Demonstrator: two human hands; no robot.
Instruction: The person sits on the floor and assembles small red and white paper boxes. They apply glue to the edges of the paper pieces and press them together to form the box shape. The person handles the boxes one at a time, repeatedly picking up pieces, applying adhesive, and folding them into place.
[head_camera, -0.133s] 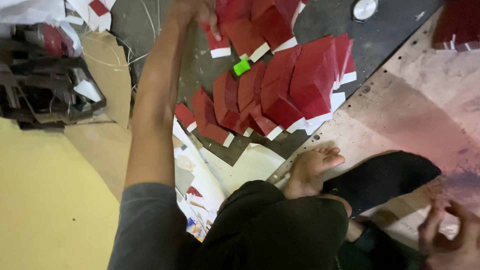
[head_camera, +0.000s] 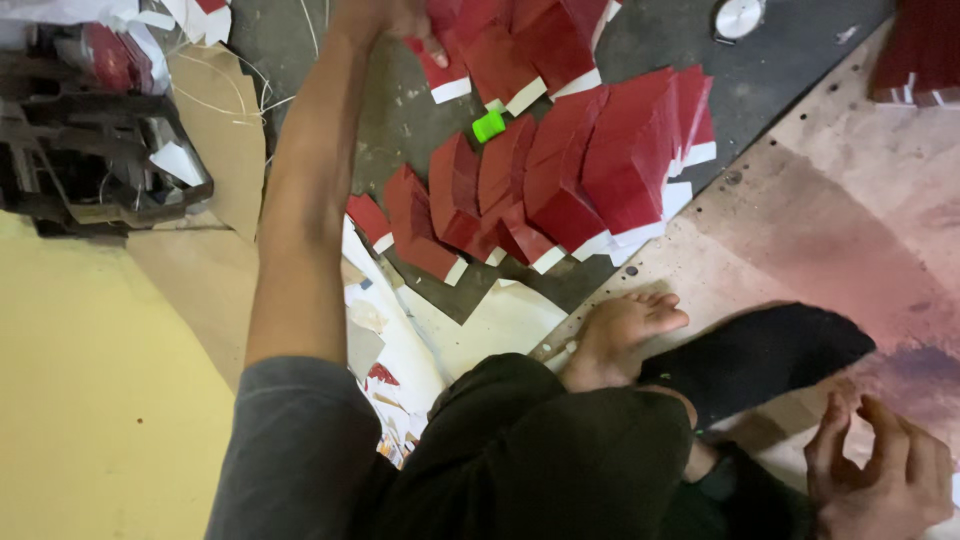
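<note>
My left arm stretches far forward. My left hand (head_camera: 392, 18) lies at the top edge of the view, its thumb on a red sheet with a white edge (head_camera: 448, 72); its fingers are cut off by the frame. Several more red sheets (head_camera: 560, 180) fan out overlapping on a dark mat (head_camera: 400, 120). A small bright green piece (head_camera: 489, 126) lies among them. My right hand (head_camera: 880, 475) hovers low at the bottom right with curled, spread fingers and nothing in it, near my knee.
My bare foot (head_camera: 620, 335) rests on a worn pinkish board (head_camera: 850, 220), with my dark trousers (head_camera: 540, 450) below it. A black crate of scraps (head_camera: 95, 130) stands at left beside cardboard (head_camera: 215, 120). A round metal object (head_camera: 738, 17) and another red stack (head_camera: 925, 50) lie at the top right.
</note>
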